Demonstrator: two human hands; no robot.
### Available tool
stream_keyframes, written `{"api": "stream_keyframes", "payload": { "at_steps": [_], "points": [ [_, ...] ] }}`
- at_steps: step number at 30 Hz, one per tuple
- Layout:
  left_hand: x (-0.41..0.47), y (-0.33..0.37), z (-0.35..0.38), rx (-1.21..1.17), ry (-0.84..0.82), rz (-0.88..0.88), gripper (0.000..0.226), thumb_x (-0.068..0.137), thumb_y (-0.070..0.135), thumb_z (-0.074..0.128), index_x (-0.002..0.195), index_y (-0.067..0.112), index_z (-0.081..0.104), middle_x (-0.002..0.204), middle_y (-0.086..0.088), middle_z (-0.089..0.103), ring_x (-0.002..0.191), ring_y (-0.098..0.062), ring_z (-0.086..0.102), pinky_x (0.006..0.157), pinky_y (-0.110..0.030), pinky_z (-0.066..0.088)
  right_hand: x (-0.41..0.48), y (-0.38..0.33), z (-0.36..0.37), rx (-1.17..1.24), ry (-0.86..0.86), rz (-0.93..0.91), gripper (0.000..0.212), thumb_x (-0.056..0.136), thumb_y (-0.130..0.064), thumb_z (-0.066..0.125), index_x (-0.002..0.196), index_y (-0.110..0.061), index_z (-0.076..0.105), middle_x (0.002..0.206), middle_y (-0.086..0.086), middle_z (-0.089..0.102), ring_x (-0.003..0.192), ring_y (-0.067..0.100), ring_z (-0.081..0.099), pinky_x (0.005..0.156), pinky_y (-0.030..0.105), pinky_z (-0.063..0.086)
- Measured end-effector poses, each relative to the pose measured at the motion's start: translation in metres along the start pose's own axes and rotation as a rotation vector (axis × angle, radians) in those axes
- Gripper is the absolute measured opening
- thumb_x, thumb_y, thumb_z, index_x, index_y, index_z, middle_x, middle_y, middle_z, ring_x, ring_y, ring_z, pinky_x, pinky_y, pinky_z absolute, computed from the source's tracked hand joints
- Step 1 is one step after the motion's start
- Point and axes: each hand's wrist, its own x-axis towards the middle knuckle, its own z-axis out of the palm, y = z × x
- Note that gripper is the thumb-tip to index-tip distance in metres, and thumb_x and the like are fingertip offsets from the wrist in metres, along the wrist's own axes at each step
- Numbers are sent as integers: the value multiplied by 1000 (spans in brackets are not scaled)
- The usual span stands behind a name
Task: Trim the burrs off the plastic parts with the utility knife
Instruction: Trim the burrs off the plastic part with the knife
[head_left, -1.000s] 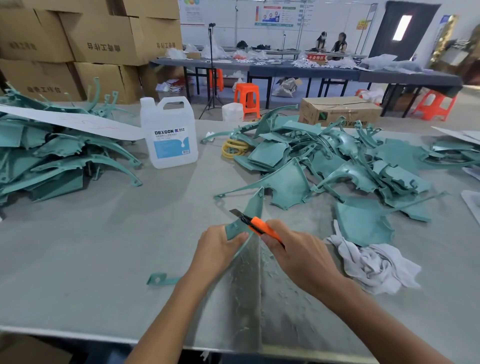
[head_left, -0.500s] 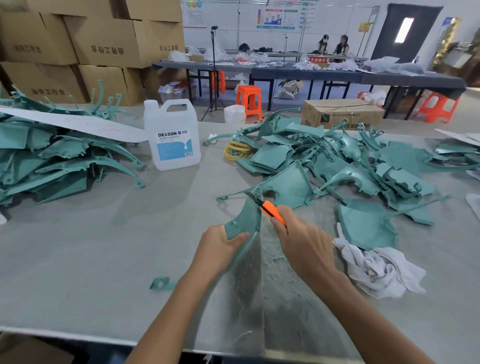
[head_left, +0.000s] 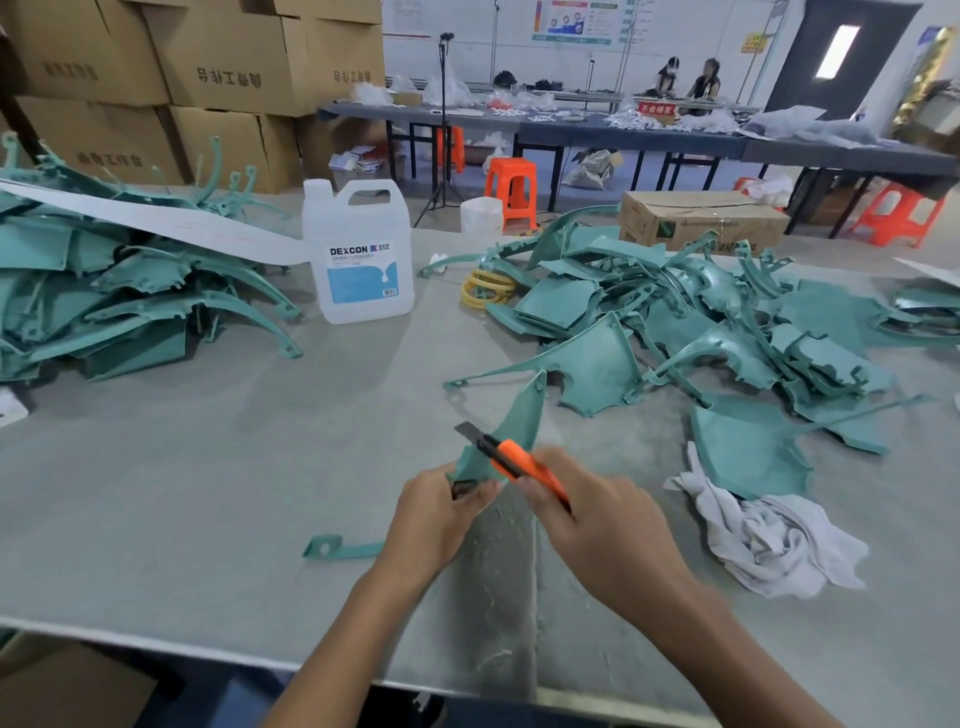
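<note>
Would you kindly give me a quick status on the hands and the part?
Left hand grips teal plastic part. Right hand grips orange utility knife, blade at the part's edge. Nothing blocking; white rag lies apart, to the right.

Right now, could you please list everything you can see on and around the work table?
table: one, grey, foreground.
left pile of plastic parts: many, teal, table's left.
right pile of plastic parts: many, teal, table's right.
jug: one, white with blue label, between the piles.
yellow rings: count unclear, yellow, beside the right pile.
rag: one, whitish, right of the hands.
cardboard boxes: several, brown, stacked back left.
stools: at least three, orange, by the far tables.
held plastic part: one, teal, table centre.
utility knife: one, orange and black, blade out, over the held part.
left hand: grips the held plastic part.
right hand: grips the utility knife.
</note>
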Motion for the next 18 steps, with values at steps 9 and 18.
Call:
{"api": "stream_keyframes", "payload": {
  "at_steps": [9,18],
  "points": [
    [-3,2,-1,13,-2,70,39,91,34,72,57,42,55,45,13,37,48,-6,29,47,-21,25,-1,-14,-17,-106,-72,11,28,102,-59,33,108,-35,44,62,-5,54,58,18,56,57,35,45],
    [-3,3,-1,47,14,25,48,91,36,72,55,27,42,46,13,41,50,-9,32,53,-31,27,4,-13,-22,-159,-83,15,30,104,-57,32,113,-33,47,67,-3,57,62,21,59,63,38,52]
  ]
}}
